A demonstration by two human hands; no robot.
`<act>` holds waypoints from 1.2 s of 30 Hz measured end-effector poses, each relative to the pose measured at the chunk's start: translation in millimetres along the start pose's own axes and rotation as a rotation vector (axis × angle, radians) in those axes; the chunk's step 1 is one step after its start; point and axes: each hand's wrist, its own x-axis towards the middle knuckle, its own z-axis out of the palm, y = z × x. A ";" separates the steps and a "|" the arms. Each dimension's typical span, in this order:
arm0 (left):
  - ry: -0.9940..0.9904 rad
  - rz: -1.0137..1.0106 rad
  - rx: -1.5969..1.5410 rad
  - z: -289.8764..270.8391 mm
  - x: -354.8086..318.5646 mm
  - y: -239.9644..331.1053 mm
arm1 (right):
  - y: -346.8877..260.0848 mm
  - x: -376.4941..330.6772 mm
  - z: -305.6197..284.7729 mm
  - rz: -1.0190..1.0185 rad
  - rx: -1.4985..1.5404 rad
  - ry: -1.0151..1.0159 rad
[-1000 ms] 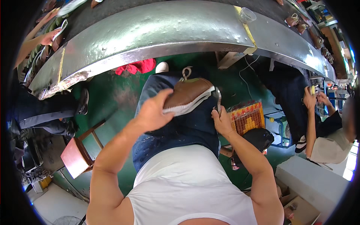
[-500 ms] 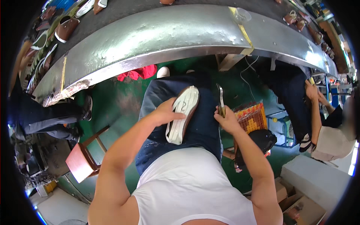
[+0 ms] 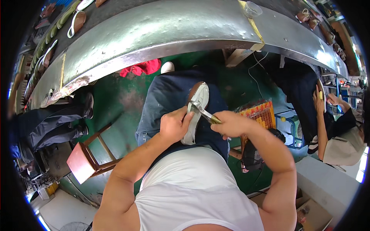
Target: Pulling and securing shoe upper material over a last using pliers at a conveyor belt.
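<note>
On my lap lies a brown shoe with its pale, whitish underside up and its toe pointing away from me. My left hand grips its left edge near the middle, thumb towards the sole. In my right hand is a pair of metal lasting pincers with a curved head and a yellowish grip. The head of the pincers meets the shoe's edge close to my left thumb. Whether the jaws pinch the material is too small to tell.
A metal-covered workbench curves across ahead, with more shoes and a clear plastic cup on it. A wooden stool stands left. Right are a beaded seat mat and a co-worker's arm. Red cloth lies under the bench.
My right hand has swung left, bringing the pincers from beside my leg onto the shoe. The shoe has turned on my lap, and my left hand has shifted its hold.
</note>
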 end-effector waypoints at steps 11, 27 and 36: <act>-0.329 -0.764 -1.396 25.9 9.0 -43.6 | 9.2 40.4 35.2 -0.126 -0.262 0.329; -0.287 -0.596 -1.144 40.6 30.2 -31.0 | 102.3 56.8 3.2 -0.071 0.931 -0.477; -0.235 -0.674 -0.926 42.8 31.6 -24.0 | 33.4 23.3 -11.0 -0.173 0.385 0.216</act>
